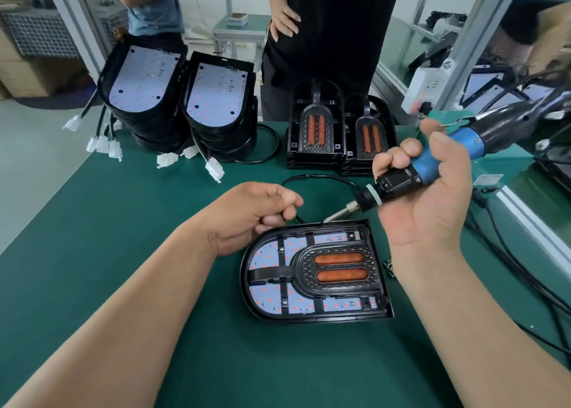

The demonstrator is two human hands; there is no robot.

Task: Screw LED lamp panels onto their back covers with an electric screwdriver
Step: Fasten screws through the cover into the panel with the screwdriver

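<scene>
Lying flat on the green mat [92, 222], the lamp assembly [315, 273] sits between both forearms. Left hand [250, 216] at its far-left edge, fingers curled, thumb on forefinger, can't tell if holding anything; right hand [432, 213] clamps the electric screwdriver [429, 168], bit at the far rim. Farther back stand stacked back covers [216, 98] and stacked panels [315, 132].

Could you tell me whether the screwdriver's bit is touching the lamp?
Cannot tell: in the head view the screwdriver bit ends at the lamp rim, but neither contact nor a gap is plain.
</scene>
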